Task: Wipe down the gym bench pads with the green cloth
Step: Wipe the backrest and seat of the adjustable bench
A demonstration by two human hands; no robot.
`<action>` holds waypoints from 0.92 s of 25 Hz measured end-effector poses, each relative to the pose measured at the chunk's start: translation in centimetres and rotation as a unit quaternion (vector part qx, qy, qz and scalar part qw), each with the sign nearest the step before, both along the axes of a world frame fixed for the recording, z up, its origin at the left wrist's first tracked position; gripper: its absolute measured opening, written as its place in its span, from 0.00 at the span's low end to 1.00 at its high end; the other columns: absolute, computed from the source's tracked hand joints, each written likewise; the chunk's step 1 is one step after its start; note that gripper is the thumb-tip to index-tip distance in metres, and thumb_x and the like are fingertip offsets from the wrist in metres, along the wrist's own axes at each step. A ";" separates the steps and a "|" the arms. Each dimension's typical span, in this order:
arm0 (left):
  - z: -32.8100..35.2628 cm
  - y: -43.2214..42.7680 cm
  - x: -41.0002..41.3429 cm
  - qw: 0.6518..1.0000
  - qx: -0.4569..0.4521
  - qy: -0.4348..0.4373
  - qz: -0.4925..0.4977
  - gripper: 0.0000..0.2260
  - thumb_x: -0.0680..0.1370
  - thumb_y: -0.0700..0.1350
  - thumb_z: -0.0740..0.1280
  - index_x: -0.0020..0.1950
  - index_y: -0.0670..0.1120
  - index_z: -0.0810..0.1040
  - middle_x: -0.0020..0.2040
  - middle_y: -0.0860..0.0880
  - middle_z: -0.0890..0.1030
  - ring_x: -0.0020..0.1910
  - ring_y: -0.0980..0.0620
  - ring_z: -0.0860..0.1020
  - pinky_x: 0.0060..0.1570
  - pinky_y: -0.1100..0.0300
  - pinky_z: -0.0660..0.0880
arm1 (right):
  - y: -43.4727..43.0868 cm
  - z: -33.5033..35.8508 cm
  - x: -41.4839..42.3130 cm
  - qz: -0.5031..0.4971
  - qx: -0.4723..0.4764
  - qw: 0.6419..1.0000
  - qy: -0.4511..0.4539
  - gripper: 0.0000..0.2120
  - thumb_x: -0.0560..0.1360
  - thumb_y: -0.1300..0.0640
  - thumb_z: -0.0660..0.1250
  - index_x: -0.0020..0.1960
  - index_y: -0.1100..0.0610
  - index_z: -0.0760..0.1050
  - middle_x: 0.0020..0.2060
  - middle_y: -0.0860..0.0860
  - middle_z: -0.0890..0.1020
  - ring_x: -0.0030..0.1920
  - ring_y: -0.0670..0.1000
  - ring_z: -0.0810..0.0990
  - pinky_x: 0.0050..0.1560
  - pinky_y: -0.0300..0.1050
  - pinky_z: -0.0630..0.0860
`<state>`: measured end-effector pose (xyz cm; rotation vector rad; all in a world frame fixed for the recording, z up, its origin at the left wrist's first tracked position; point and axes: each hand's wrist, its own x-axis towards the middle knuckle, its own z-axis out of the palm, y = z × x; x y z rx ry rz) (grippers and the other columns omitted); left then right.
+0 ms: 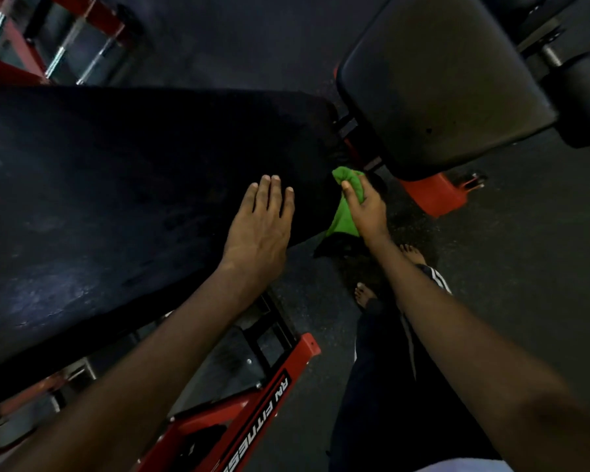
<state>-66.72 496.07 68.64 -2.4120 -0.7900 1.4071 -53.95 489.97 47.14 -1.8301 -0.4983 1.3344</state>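
Observation:
A long black bench pad (116, 199) fills the left and middle of the view. My left hand (259, 229) rests flat on its near right part, fingers straight. My right hand (365, 207) grips the green cloth (344, 216) at the pad's right end edge, with the cloth bunched above my thumb and hanging down below my palm. A second black pad (440, 83), the seat, stands at the upper right, just beyond the cloth. A narrow gap with the frame's joint separates the two pads.
The bench's red frame (269, 396) with white lettering runs below the long pad. A red foot (436, 195) sticks out under the seat pad. My bare feet (368, 294) stand on the dark rubber floor. A red rack with chrome bars (58, 39) is at the top left.

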 end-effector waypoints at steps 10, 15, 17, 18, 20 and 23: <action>0.1 -0.3 0.4 1.000 0.000 -0.008 0.001 0.41 0.83 0.59 0.57 0.79 0.34 0.37 0.79 0.30 0.42 0.80 0.33 0.43 0.79 0.42 0.45 | -1.4 1.8 -1.3 0.013 0.010 1.000 -0.004 0.24 0.82 0.46 0.63 0.74 0.55 0.71 0.70 0.52 0.75 0.71 0.49 0.71 0.67 0.35 0.67; -0.1 -0.1 0.2 1.000 -0.004 -0.013 0.000 0.42 0.82 0.59 0.57 0.79 0.34 0.38 0.79 0.29 0.43 0.80 0.32 0.44 0.79 0.41 0.46 | 3.3 -5.2 4.8 0.045 -0.128 0.991 0.018 0.22 0.81 0.44 0.63 0.67 0.57 0.77 0.61 0.59 0.81 0.64 0.58 0.78 0.55 0.43 0.70; -0.2 -0.1 0.1 1.000 -0.007 -0.013 -0.001 0.42 0.82 0.59 0.57 0.79 0.34 0.37 0.79 0.29 0.42 0.80 0.32 0.43 0.79 0.41 0.46 | 4.0 -6.6 6.2 0.074 -0.172 0.982 0.019 0.23 0.82 0.44 0.62 0.67 0.60 0.77 0.62 0.62 0.80 0.65 0.61 0.76 0.57 0.46 0.70; -0.2 0.0 0.1 1.000 -0.010 -0.014 0.003 0.42 0.82 0.59 0.57 0.79 0.34 0.37 0.79 0.29 0.42 0.80 0.32 0.43 0.79 0.41 0.46 | 4.1 -6.6 6.3 0.088 -0.179 0.980 0.011 0.24 0.82 0.43 0.61 0.67 0.59 0.76 0.63 0.62 0.79 0.66 0.62 0.75 0.59 0.48 0.70; -0.2 0.0 0.2 1.000 -0.018 -0.014 0.019 0.43 0.82 0.60 0.57 0.79 0.34 0.37 0.79 0.29 0.41 0.79 0.32 0.43 0.79 0.41 0.46 | 3.5 -5.0 5.4 0.093 -0.167 0.982 0.002 0.24 0.82 0.40 0.60 0.70 0.53 0.75 0.65 0.60 0.79 0.67 0.62 0.75 0.62 0.48 0.70; -0.5 0.1 0.7 0.999 -0.013 -0.021 0.046 0.44 0.81 0.64 0.55 0.79 0.34 0.36 0.79 0.30 0.40 0.79 0.33 0.41 0.78 0.41 0.43 | 1.5 -1.6 3.5 0.075 -0.115 0.990 -0.021 0.22 0.81 0.38 0.60 0.70 0.46 0.74 0.63 0.56 0.81 0.65 0.60 0.76 0.62 0.47 0.71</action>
